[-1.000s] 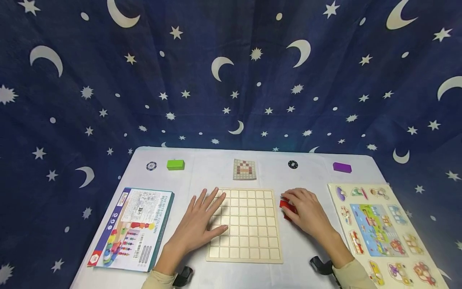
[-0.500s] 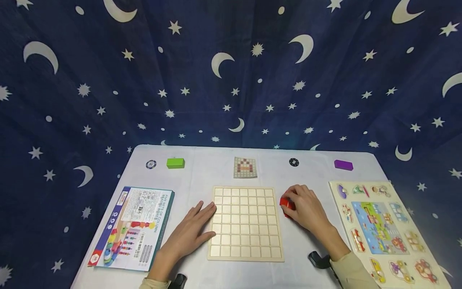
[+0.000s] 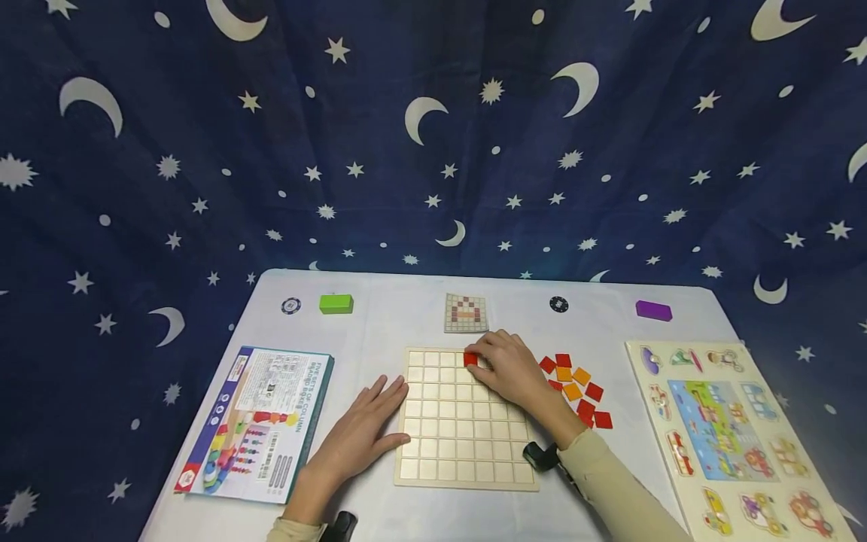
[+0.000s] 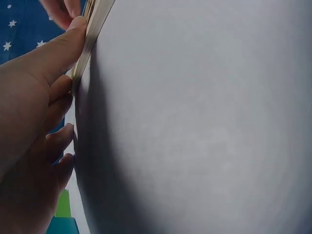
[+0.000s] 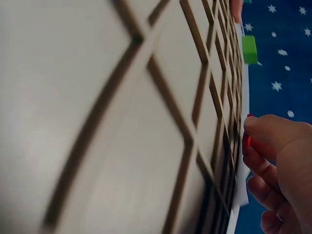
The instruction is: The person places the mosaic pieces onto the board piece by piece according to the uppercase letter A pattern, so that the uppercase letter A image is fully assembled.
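Note:
A wooden grid board [image 3: 439,429] lies in the middle of the table. Over its top row my right hand [image 3: 504,365] pinches a red square tile [image 3: 470,360] between thumb and fingers; the right wrist view shows the same tile [image 5: 247,136] edge-on near the board's surface. My left hand [image 3: 362,429] rests on the table with its fingers extended, thumb and fingertips touching the board's left edge. In the left wrist view the thumb [image 4: 68,46] lies against that edge. Loose red and orange tiles [image 3: 573,391] are scattered right of the board.
A small pattern card [image 3: 466,313] sits behind the board. A boxed toy set [image 3: 260,429] lies at left, a picture puzzle board [image 3: 725,429] at right. Along the back are a green block [image 3: 336,304], a purple block [image 3: 653,311] and two round chips, one black [image 3: 558,304].
My right hand has moved left from the red pile to the board's top row, carrying one red tile. The tiles now lie spread out. My left hand has slid back to the board's left edge.

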`<act>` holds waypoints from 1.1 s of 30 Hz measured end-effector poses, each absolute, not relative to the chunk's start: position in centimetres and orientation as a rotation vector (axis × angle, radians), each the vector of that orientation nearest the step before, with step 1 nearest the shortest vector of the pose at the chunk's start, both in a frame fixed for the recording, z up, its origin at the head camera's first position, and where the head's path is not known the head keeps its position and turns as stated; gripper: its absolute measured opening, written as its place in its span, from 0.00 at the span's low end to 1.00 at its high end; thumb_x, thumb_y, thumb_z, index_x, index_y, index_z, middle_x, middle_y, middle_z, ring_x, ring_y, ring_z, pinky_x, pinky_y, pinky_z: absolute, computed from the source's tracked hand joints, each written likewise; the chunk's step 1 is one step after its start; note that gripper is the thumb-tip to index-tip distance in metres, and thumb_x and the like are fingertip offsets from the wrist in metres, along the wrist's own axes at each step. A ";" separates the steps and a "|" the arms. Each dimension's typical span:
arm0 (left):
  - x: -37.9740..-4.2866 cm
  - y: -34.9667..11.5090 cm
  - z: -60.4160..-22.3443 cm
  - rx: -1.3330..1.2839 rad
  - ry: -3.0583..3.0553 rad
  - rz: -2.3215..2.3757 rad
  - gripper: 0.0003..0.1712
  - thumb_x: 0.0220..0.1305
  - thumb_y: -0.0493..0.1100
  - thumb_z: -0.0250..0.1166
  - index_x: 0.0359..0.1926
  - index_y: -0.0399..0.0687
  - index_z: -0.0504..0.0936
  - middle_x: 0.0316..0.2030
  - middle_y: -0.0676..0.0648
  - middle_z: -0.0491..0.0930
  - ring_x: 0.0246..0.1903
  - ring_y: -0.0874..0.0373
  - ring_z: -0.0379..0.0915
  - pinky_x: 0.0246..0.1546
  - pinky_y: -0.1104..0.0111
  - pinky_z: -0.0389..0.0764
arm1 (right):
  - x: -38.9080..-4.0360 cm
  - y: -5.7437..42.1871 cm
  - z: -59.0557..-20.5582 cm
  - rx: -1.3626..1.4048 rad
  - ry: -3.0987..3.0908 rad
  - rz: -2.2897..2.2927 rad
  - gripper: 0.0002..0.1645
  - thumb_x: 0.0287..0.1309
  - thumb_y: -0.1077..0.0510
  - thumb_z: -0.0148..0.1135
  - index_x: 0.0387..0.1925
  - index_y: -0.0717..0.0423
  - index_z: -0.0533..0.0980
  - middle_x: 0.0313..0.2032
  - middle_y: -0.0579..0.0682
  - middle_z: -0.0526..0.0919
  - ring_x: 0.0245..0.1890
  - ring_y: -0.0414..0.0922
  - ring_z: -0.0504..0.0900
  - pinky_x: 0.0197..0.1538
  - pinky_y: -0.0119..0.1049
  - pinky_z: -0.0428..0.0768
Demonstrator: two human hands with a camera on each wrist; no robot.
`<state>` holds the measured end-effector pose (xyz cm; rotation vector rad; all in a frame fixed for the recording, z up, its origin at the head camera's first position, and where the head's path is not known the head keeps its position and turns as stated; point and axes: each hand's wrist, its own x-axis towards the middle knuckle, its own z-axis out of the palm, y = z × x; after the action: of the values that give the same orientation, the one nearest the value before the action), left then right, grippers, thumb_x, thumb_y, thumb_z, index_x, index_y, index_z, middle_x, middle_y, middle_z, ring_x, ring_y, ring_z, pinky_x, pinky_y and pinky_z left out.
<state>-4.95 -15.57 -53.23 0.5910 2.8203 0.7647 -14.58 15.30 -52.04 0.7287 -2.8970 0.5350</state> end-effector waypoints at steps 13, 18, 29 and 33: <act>-5.0 -15.0 -53.5 0.607 2.829 0.727 0.49 0.68 0.63 0.70 0.82 0.51 0.64 0.83 0.52 0.62 0.85 0.44 0.51 0.86 0.47 0.57 | -14.2 15.2 -52.5 0.734 -2.882 0.579 0.08 0.68 0.48 0.72 0.45 0.42 0.91 0.48 0.44 0.89 0.52 0.46 0.83 0.54 0.44 0.82; -5.0 -15.0 -53.7 0.601 2.817 0.720 0.49 0.68 0.64 0.68 0.82 0.52 0.64 0.83 0.52 0.62 0.85 0.45 0.50 0.86 0.47 0.56 | -13.4 17.6 -51.9 0.685 -2.872 0.670 0.08 0.67 0.50 0.72 0.46 0.43 0.90 0.51 0.46 0.89 0.52 0.47 0.83 0.56 0.48 0.80; -5.1 -15.4 -53.2 0.611 2.836 0.716 0.47 0.68 0.61 0.70 0.81 0.48 0.66 0.82 0.49 0.64 0.84 0.42 0.53 0.86 0.47 0.57 | -12.6 26.1 -52.2 0.377 -2.837 0.566 0.09 0.58 0.53 0.80 0.37 0.47 0.86 0.43 0.50 0.91 0.46 0.51 0.83 0.46 0.46 0.75; -5.1 -15.4 -53.1 0.612 2.838 0.713 0.47 0.68 0.60 0.71 0.81 0.47 0.66 0.82 0.49 0.64 0.84 0.42 0.53 0.86 0.47 0.57 | -12.4 26.8 -52.5 0.333 -2.889 0.470 0.14 0.58 0.47 0.80 0.42 0.49 0.88 0.45 0.54 0.90 0.47 0.54 0.83 0.46 0.47 0.76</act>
<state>-5.08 -15.38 -53.12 0.6121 2.8381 0.7126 -12.37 26.76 -52.52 0.3328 -2.8886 0.4702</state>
